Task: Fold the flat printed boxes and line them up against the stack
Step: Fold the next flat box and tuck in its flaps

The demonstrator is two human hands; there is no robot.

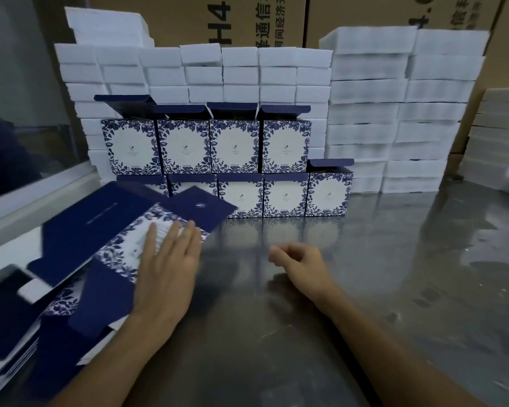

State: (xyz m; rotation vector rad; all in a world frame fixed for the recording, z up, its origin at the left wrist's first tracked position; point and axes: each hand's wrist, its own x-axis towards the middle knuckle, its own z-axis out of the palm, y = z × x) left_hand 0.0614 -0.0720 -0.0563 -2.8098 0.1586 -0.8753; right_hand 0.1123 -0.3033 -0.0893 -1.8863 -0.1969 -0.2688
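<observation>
Pressing left hand (pixel 171 268), fingers flat, on flat blue-floral printed cardboard box (pixel 121 245); right hand (pixel 300 259) loosely curled, empty. Light, stiff, slippery; I'd grip edge creases.

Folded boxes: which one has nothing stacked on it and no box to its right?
The rightmost bottom-row box; its lid flap stands open, with only white foam behind.

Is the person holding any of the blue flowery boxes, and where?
None is gripped. The left hand lies flat on the white printed panel of the top flat box, fingers straight. The right hand holds nothing, fingers loosely curled.
</observation>
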